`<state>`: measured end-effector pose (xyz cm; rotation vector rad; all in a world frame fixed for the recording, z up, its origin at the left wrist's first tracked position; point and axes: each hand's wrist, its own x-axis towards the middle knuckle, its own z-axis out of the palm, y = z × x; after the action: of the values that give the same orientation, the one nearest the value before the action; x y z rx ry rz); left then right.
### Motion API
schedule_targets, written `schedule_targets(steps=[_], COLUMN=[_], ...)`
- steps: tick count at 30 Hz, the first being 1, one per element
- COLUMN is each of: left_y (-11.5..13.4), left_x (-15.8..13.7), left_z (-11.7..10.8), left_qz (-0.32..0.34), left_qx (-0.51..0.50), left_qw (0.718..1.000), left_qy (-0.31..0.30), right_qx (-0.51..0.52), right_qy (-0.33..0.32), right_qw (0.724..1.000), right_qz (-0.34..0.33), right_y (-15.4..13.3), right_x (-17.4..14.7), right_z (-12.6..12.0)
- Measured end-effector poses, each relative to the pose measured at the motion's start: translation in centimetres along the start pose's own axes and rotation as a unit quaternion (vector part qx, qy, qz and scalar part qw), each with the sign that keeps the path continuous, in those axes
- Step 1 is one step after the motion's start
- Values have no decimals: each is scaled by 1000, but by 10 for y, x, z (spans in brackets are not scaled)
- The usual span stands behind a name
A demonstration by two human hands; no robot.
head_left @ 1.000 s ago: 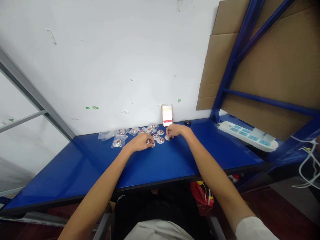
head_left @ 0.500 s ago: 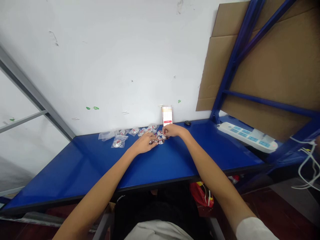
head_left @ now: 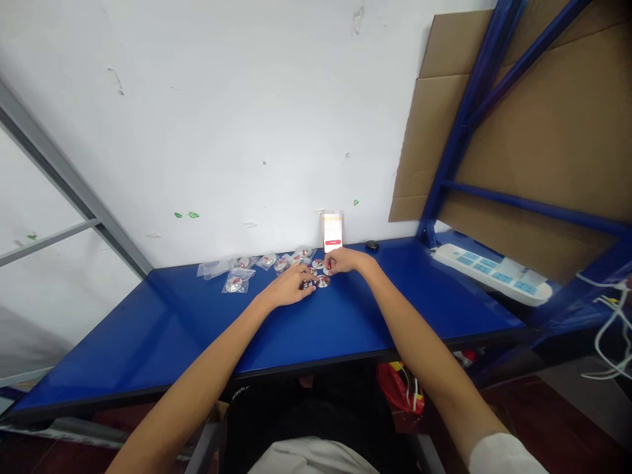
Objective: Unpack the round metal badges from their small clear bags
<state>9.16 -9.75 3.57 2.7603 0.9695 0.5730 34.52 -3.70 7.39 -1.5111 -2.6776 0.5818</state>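
My left hand (head_left: 291,284) lies palm down with its fingers stretched out, over and against loose round silver discs with red marks. A shiny disc (head_left: 322,281) rests on the table just beyond its fingertips. Close by on the right, the fingers of my right hand (head_left: 342,261) are pinched together on another disc (head_left: 326,271), mostly hidden under them. Behind and left of my hands are several similar discs in clear plastic bags, among them a bagged disc (head_left: 234,284) standing apart at the front left.
A phone (head_left: 332,232) with a lit screen leans on the white wall behind the blue table (head_left: 197,329). A black mouse (head_left: 372,245) and a white power strip (head_left: 488,273) are to the right. Flat clear bags (head_left: 214,268) lie at the back left.
The camera view has shifted slightly. Both hands stay over the discs; the left fingers have shifted a little, and the disc near their tips shows more fully.
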Motion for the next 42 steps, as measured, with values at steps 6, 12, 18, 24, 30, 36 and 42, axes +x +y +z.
schedule_targets(steps=[6,12,18,24,30,36,42], left_y=[-3,-5,-6,-11,-17,-15,-8], left_x=[0,1,0,-4,-3,-2,-2], left_z=[1,4,-8,-18,-9,-8,-8], left_qz=[-6,-1,-20,-37,-36,-44,-57], left_qx=[-15,-29,31,-3,-21,-31,-45], left_qw=[1000,1000,999,999,999,999,997], left_qy=[-2,2,35,-1,-8,-5,-20], right_qx=[-12,-5,10,8,-6,-4,-22], right_qy=[5,4,0,2,3,-4,-7], right_qw=[999,999,1000,1000,1000,1000,1000], right_qz=[-38,-38,-29,-21,-10,14,9], right_y=[9,14,14,17,13,4,1], right_x=[7,12,12,13,10,3,1], right_z=[3,6,6,8,7,2,1])
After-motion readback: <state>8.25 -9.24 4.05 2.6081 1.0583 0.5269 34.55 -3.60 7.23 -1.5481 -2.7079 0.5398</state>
